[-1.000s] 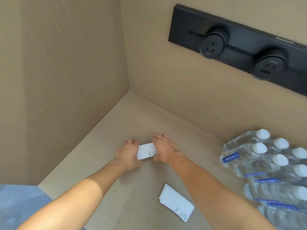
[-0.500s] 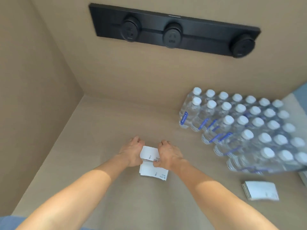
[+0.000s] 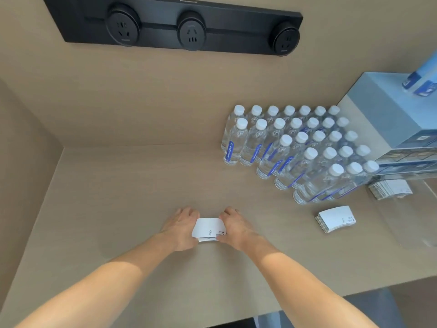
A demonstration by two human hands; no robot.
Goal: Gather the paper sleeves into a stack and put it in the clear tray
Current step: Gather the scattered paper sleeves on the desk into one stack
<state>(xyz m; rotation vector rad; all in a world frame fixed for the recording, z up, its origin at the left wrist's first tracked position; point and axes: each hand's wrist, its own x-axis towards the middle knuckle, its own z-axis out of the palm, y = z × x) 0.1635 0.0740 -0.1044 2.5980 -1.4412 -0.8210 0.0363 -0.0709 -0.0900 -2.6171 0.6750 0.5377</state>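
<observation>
Fingers of both hands, left hand [image 3: 182, 229] and right hand [image 3: 235, 227], pinch the ends of one small stack of paper sleeves [image 3: 208, 229], low over the surface [image 3: 118, 209]. Half a second ago a loose bunch lay under my hands; now it's merged in, so this pile looks gathered, ready to carry. Second stack [image 3: 335, 218] lies well apart to the right, a third [image 3: 390, 189] sits farther right, apparently inside the clear tray [image 3: 411, 223], edges hard to tell. Count: three sleeve stacks, about thirty water bottles [image 3: 295, 150], three sockets [image 3: 190, 31].
</observation>
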